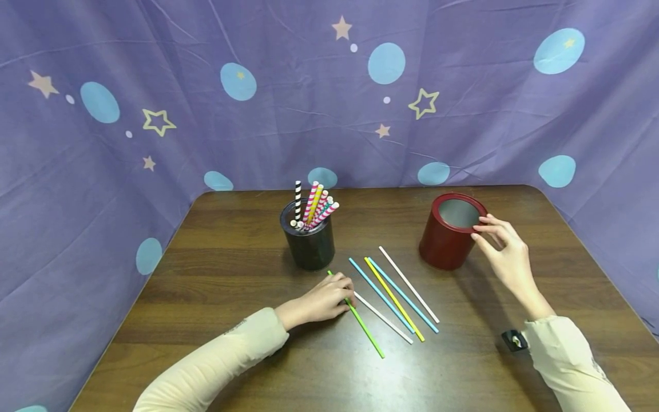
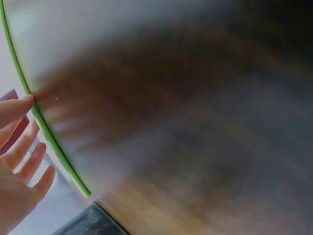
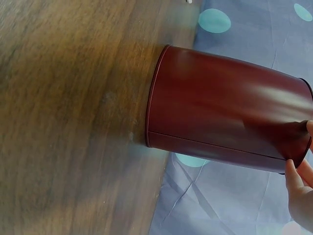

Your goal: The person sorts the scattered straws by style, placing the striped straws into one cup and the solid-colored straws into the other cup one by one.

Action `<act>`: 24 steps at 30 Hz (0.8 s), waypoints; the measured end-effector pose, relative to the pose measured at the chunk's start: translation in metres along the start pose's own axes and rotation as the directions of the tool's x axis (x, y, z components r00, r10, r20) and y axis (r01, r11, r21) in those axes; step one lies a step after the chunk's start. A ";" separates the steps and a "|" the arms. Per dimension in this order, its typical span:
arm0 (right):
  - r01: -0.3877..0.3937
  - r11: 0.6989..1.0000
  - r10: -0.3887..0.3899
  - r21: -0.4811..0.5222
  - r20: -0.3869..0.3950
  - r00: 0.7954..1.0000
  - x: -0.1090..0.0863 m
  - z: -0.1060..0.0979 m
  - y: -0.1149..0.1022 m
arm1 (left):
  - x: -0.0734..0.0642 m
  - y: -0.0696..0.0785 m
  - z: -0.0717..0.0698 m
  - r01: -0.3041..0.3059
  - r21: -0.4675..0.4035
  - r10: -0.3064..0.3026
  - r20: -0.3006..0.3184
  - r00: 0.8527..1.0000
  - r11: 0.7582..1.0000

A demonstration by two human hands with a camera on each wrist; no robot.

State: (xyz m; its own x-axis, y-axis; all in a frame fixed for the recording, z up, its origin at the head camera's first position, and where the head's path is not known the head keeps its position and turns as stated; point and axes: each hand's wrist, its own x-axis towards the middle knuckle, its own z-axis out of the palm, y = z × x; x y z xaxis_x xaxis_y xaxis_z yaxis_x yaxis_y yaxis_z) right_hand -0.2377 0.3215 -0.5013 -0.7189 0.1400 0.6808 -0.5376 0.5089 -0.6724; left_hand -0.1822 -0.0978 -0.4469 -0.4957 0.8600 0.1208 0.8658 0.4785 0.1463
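My left hand [image 1: 321,298] is low over the table and pinches a thin green straw [image 1: 368,332] between thumb and fingers; in the left wrist view, the thumb meets the green straw [image 2: 53,139] partway along. Beside it lie two white straws [image 1: 409,285], two blue straws [image 1: 378,292] and a yellow straw [image 1: 393,298], slanting roughly side by side. My right hand [image 1: 507,254] holds the rim of an upright dark red can [image 1: 445,246], its thumb on the outer side. The right wrist view shows the red can [image 3: 225,103] with fingertips at its rim. Its visible inside is bare grey.
A black can [image 1: 311,249] holds several striped paper straws [image 1: 315,206], left of the loose ones. A small black object [image 1: 515,340] shows by the right sleeve. Behind the wooden table [image 1: 206,274] hangs a purple curtain [image 1: 309,114] with stars and blue spots.
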 end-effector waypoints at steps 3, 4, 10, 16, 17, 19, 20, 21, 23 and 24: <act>-0.005 1.000 0.005 0.010 0.001 1.000 0.000 0.000 -0.002 | 0.001 0.000 -0.001 -0.013 0.011 0.013 0.010 1.000 1.000; -0.006 1.000 0.006 0.012 0.002 1.000 0.000 0.000 -0.003 | 0.002 0.000 -0.001 -0.015 0.007 0.015 0.018 1.000 1.000; -0.004 1.000 0.004 0.003 0.004 1.000 0.000 0.000 -0.005 | 0.005 0.002 -0.002 -0.012 -0.027 0.014 0.100 0.995 1.000; 0.010 1.000 -0.010 0.000 -0.005 1.000 0.000 0.000 -0.005 | 0.008 0.002 -0.002 -0.029 -0.066 0.037 0.119 0.992 0.997; 0.012 1.000 -0.012 0.001 -0.007 1.000 0.000 0.001 -0.004 | 0.008 0.001 -0.002 -0.035 -0.075 0.043 0.117 0.992 0.997; 0.013 1.000 -0.013 0.002 -0.008 1.000 0.000 0.001 -0.004 | 0.009 -0.004 0.004 -0.062 -0.091 0.072 0.102 0.992 0.994; 0.010 1.000 -0.010 0.004 -0.007 1.000 0.000 0.001 -0.005 | 0.009 -0.004 0.004 -0.063 -0.098 0.074 0.105 0.992 0.993; 0.008 1.000 -0.008 0.004 -0.006 1.000 0.000 0.000 -0.005 | 0.009 -0.005 0.004 -0.066 -0.104 0.077 0.105 0.991 0.992; 0.001 1.000 -0.001 0.007 -0.003 1.000 -0.001 0.001 -0.006 | 0.009 -0.004 0.003 -0.058 -0.108 0.070 0.116 0.991 0.992; -0.001 1.000 0.001 0.007 -0.001 1.000 -0.001 0.001 -0.007 | 0.009 -0.004 0.003 -0.052 -0.109 0.065 0.121 0.990 0.993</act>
State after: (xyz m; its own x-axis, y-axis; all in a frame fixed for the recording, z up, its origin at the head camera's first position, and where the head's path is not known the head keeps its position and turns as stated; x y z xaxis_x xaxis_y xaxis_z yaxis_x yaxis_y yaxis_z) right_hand -0.2338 0.3174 -0.4975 -0.7191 0.1413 0.6804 -0.5399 0.5028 -0.6750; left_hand -0.1899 -0.0916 -0.4495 -0.4261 0.9046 0.0101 0.8779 0.4108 0.2459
